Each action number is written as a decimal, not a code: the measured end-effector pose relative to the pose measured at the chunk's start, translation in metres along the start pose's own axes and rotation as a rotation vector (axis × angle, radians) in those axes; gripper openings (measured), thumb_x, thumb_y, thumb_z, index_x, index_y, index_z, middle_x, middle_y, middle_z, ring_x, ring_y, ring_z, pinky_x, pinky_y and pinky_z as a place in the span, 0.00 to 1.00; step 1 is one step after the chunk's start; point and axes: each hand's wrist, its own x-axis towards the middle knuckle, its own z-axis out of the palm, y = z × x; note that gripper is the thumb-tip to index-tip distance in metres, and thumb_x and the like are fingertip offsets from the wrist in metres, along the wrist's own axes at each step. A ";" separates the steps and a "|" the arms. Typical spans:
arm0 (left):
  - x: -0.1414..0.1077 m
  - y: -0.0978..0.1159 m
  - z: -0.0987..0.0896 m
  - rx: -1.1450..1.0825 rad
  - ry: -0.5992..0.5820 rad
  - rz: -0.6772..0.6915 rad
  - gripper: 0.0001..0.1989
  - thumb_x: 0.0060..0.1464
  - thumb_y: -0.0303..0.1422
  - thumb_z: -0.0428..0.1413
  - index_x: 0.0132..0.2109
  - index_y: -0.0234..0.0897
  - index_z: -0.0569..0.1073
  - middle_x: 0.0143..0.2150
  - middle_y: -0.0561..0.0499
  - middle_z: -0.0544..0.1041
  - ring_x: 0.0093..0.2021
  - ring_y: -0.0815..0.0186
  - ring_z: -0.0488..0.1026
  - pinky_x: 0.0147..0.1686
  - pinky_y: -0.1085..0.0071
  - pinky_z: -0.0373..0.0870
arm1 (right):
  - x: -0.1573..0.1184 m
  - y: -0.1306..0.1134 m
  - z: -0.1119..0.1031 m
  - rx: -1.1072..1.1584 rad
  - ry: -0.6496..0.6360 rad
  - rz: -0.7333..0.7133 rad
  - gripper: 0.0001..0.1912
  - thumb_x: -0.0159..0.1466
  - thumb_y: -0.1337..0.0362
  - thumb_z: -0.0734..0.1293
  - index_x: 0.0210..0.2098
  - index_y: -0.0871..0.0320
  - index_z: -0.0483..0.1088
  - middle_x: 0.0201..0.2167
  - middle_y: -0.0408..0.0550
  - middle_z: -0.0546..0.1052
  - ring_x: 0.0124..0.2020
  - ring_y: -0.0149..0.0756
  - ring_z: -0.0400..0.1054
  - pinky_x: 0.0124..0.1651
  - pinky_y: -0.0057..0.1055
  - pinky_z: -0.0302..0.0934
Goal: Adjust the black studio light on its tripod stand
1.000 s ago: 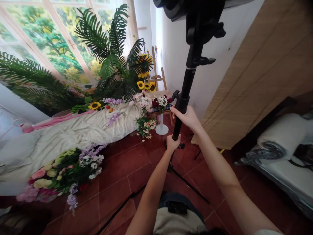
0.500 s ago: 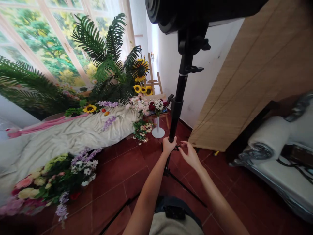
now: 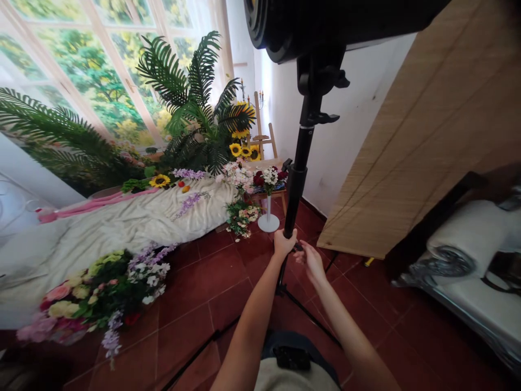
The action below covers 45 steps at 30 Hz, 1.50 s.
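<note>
A black light stand [image 3: 293,201] rises in front of me, with a large black studio light [image 3: 345,27] mounted on top. My left hand [image 3: 284,243] is wrapped round the stand's pole at about waist height. Just to its right, my right hand [image 3: 310,258] has its fingers curled at a small black locking knob [image 3: 298,247] on the pole. The fingertips partly cover the knob, so how firmly they grip it is hard to see. Below the hands, the stand's legs [image 3: 311,315] spread over the floor.
Left of me is a bed-like surface with a cream cloth [image 3: 163,217] and a flower arrangement [image 3: 97,293] before it. A white flower stand [image 3: 268,221], a palm plant [image 3: 195,108] and an easel [image 3: 260,130] stand ahead. A bamboo blind [image 3: 378,163] and a silver-trimmed sofa [image 3: 468,260] are on the right.
My right hand's fingers have curled in round the knob from a looser, more spread pose. My left hand keeps its hold on the pole. The view has shifted slightly left.
</note>
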 end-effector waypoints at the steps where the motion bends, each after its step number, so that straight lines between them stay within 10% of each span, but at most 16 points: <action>1: 0.000 0.001 0.000 -0.003 0.006 0.000 0.20 0.48 0.46 0.53 0.21 0.34 0.70 0.19 0.47 0.73 0.19 0.67 0.71 0.20 0.74 0.66 | 0.000 -0.001 0.001 0.032 0.011 0.020 0.22 0.54 0.53 0.65 0.43 0.59 0.62 0.17 0.41 0.72 0.16 0.31 0.66 0.21 0.27 0.61; 16: -0.002 0.010 0.002 -0.043 -0.008 -0.029 0.20 0.48 0.46 0.53 0.20 0.34 0.68 0.17 0.49 0.72 0.17 0.68 0.69 0.18 0.75 0.65 | -0.018 -0.019 -0.014 -0.915 0.064 -0.407 0.24 0.60 0.43 0.53 0.30 0.56 0.67 0.24 0.50 0.74 0.26 0.41 0.68 0.31 0.31 0.57; 25: -0.004 0.014 0.002 -0.048 0.003 -0.011 0.19 0.48 0.44 0.53 0.19 0.34 0.68 0.17 0.49 0.71 0.17 0.69 0.69 0.19 0.75 0.65 | 0.000 -0.015 -0.007 -0.039 -0.228 0.183 0.18 0.60 0.57 0.55 0.16 0.55 0.54 0.10 0.37 0.55 0.12 0.26 0.47 0.18 0.24 0.47; 31: -0.003 0.015 0.004 -0.051 0.006 -0.023 0.19 0.47 0.45 0.54 0.19 0.34 0.67 0.17 0.49 0.71 0.17 0.69 0.68 0.18 0.76 0.64 | -0.004 -0.018 -0.006 0.135 -0.346 0.238 0.16 0.59 0.63 0.54 0.17 0.54 0.47 0.11 0.35 0.52 0.12 0.26 0.45 0.18 0.24 0.47; 38: -0.004 0.012 0.002 -0.067 -0.012 -0.037 0.19 0.47 0.45 0.54 0.20 0.34 0.68 0.18 0.48 0.72 0.17 0.69 0.69 0.18 0.75 0.65 | -0.008 -0.001 -0.011 -0.586 0.034 -0.173 0.24 0.60 0.43 0.52 0.25 0.55 0.64 0.21 0.47 0.71 0.23 0.38 0.65 0.25 0.29 0.54; 45: -0.004 0.015 0.001 -0.072 -0.014 -0.050 0.19 0.47 0.45 0.54 0.20 0.34 0.68 0.17 0.49 0.71 0.17 0.69 0.69 0.20 0.75 0.67 | -0.012 -0.018 -0.016 -1.227 0.007 -0.416 0.23 0.64 0.48 0.49 0.37 0.54 0.69 0.33 0.50 0.76 0.34 0.42 0.70 0.28 0.29 0.54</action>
